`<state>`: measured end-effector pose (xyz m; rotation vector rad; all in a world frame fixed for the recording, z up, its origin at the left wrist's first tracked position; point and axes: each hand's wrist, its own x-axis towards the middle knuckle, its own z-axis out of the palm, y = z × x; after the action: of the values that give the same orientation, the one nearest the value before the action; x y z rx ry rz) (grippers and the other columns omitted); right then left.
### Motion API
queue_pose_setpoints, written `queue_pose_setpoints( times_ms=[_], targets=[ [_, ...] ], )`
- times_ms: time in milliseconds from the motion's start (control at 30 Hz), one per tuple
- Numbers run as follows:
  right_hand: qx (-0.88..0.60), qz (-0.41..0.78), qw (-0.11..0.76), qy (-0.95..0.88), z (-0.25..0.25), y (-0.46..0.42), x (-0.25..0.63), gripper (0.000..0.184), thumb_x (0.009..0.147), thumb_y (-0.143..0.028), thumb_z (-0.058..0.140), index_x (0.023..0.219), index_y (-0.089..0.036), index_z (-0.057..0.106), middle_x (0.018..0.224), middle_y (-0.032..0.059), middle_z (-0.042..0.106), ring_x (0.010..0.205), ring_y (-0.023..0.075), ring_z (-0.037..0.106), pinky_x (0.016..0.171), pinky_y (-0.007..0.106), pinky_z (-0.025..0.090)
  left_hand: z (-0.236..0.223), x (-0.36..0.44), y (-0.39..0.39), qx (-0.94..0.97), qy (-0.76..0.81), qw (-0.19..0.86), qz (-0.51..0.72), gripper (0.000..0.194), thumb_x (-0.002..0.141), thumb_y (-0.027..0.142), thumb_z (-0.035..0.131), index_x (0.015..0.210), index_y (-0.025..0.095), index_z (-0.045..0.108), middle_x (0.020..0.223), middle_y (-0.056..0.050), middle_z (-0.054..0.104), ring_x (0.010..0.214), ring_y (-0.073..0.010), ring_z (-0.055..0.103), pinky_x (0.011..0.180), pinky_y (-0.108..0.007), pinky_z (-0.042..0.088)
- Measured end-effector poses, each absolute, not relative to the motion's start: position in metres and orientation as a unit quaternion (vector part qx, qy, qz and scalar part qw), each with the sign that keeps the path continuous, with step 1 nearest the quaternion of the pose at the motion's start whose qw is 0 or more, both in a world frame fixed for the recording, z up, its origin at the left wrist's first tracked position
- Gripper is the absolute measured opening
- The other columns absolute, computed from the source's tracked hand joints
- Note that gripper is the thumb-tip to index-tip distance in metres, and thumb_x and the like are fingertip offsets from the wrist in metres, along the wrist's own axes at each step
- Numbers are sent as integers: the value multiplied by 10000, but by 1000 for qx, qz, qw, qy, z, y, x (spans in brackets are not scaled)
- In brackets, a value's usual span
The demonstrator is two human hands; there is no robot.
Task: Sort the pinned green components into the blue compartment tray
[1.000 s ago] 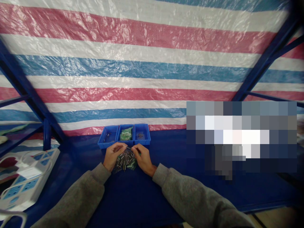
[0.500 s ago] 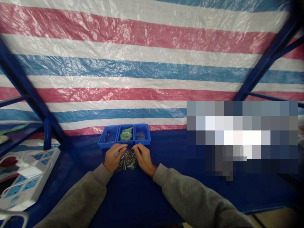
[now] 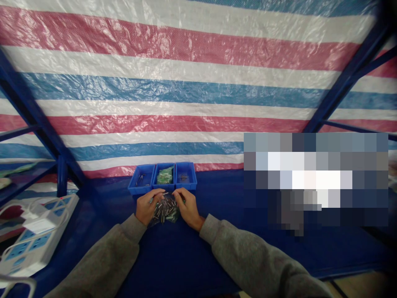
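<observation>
A loose heap of small silver metal pins [image 3: 164, 208] lies scattered across a crumpled, green-tinted plastic bag [image 3: 173, 215] on the dark blue tabletop [image 3: 186, 256].

Red, white and blue horizontal stripes band a plastic tarpaulin [image 3: 186, 91] behind a deep blue steel frame [image 3: 40, 111] and dark blue surface [image 3: 186, 256]. Three bright blue trays [image 3: 141, 190] include one with a green packet [image 3: 164, 176]; small silver metal pieces [image 3: 164, 209] glint before grey sleeves [image 3: 242, 256], and a white power strip [image 3: 40, 225] carries blue socket panels.

Masked region: pixelated patch [image 3: 315, 178], contents unreadable.
Part type: small metal pieces [image 3: 164, 209], too small to identify.
Tray contents: right blue tray [image 3: 185, 176], indistinct.
Cut off: power strip [image 3: 37, 236], at left edge.
</observation>
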<state>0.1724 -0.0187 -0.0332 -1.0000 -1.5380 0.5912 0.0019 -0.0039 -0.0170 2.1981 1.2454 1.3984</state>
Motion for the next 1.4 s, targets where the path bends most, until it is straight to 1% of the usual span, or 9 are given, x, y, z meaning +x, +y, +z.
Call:
queue_pose_setpoints(
  times_ms=[133,333,467,600,733,1067,1133,1267,1400],
  targets=[
    [-407,255,573,-664,-33,-20,172,210,884,-301,461,943,-178,620,769,25,610,670,134,549,640,238,432,-19,2,-5,740,450,170,471,232,835,307,543,1026,176,530,541,69,595,485,-107,577,552,-208,454],
    [-394,231,555,-695,-34,-19,172,199,864,-311,504,928,-189,647,705,9,566,632,126,521,619,238,423,-20,3,-6,750,441,186,457,214,832,348,544,961,180,513,505,80,575,436,-104,553,484,-205,414],
    [-392,227,551,-701,-35,-18,172,185,868,-293,501,851,-190,654,705,10,564,632,124,515,617,238,412,-21,2,-5,753,438,175,459,201,830,341,550,953,184,525,526,73,590,457,-103,566,515,-204,437],
    [-401,224,561,-689,-35,-17,172,207,882,-283,475,786,-184,630,713,10,576,646,125,522,628,238,402,-23,1,-4,766,420,145,465,230,798,327,599,974,180,579,681,20,651,584,-116,606,611,-216,478],
    [-421,212,577,-667,-36,-17,173,258,895,-294,449,718,-178,595,675,5,560,633,125,513,623,238,386,-21,2,-4,793,393,113,452,137,815,291,582,863,183,649,795,-27,675,698,-137,620,694,-238,485],
    [-421,216,540,-695,-34,-18,174,352,931,-322,386,669,-174,571,644,-8,529,610,112,494,610,233,370,-16,1,-8,818,357,112,437,190,854,261,517,738,165,633,708,-30,638,671,-132,591,668,-236,455],
    [-405,223,534,-708,-33,-18,174,323,932,-318,381,735,-175,594,691,2,551,651,119,513,639,235,384,-14,1,-9,820,367,119,422,241,871,264,485,692,160,607,662,-19,607,632,-121,569,639,-226,435],
    [-390,237,547,-702,-34,-18,174,237,913,-312,427,1039,-188,584,818,23,590,688,131,531,662,244,407,-14,1,-11,815,396,133,402,305,897,271,435,648,154,567,596,5,553,575,-102,529,605,-212,401],
    [-371,234,545,-715,-35,-17,174,218,915,-291,430,985,-197,613,812,28,588,721,140,535,677,252,409,-16,2,-11,806,418,155,390,377,912,280,405,577,153,523,522,25,513,519,-86,505,590,-202,385]
  ],
)
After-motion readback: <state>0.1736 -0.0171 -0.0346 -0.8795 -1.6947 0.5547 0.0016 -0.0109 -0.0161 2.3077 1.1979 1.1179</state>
